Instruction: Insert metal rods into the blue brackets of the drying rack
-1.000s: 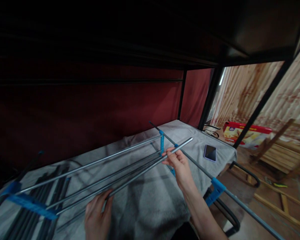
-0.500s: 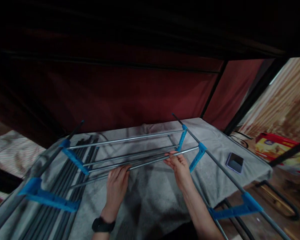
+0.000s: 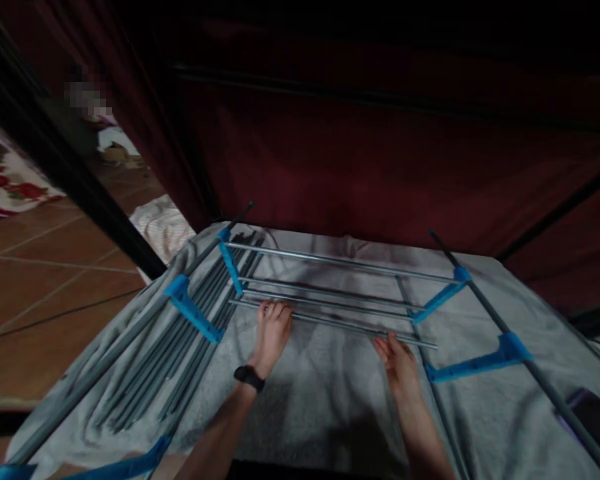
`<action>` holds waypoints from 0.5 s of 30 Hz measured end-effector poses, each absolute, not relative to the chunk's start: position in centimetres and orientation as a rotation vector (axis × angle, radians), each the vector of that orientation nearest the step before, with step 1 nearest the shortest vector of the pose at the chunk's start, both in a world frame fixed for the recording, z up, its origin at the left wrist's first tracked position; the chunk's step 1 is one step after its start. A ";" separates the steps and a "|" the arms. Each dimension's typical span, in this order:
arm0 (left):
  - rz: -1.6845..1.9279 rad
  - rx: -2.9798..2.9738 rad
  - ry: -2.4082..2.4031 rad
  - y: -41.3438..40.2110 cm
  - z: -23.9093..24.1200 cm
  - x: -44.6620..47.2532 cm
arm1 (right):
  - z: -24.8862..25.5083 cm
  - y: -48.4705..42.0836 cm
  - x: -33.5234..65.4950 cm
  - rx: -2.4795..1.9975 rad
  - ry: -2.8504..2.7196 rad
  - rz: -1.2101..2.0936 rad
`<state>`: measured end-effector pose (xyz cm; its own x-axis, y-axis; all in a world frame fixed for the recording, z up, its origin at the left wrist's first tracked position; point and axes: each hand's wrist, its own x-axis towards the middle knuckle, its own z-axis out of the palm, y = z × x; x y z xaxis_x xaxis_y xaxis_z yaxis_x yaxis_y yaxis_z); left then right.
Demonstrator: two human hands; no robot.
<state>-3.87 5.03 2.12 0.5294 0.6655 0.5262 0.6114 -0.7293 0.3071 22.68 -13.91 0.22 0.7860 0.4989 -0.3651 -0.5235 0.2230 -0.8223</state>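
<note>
A loose grey metal rod (image 3: 330, 321) lies across a grey blanket (image 3: 320, 393), level with the rungs of a rack made of grey rods and blue plastic connectors (image 3: 437, 301). My left hand (image 3: 273, 330), with a black watch on its wrist, is curled over the rod near its left end. My right hand (image 3: 400, 360) pinches the rod near its right end. Two rungs (image 3: 340, 261) are seated between the blue connectors behind the held rod.
A bundle of spare dark rods (image 3: 180, 347) lies on the blanket at left. A phone (image 3: 597, 417) rests at the right edge. Dark red fabric (image 3: 380, 160) hangs behind. Tiled floor (image 3: 40, 280) and a black frame post (image 3: 65, 167) are at left.
The view has swung left. Both hands have carried the rod from a raised slant down to lie level near the rack's rungs, the left hand now close to the left blue connector.
</note>
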 end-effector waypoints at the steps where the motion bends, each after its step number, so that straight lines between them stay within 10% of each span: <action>1: 0.987 2.646 1.182 5.1 1.6 -4.1 | -0.6 -14.2 23.2 -1.175 0.034 0.706; 15: 1.491 1.208 1.470 8.1 0.0 -5.5 | -5.7 -15.9 28.1 -1.343 -0.024 0.839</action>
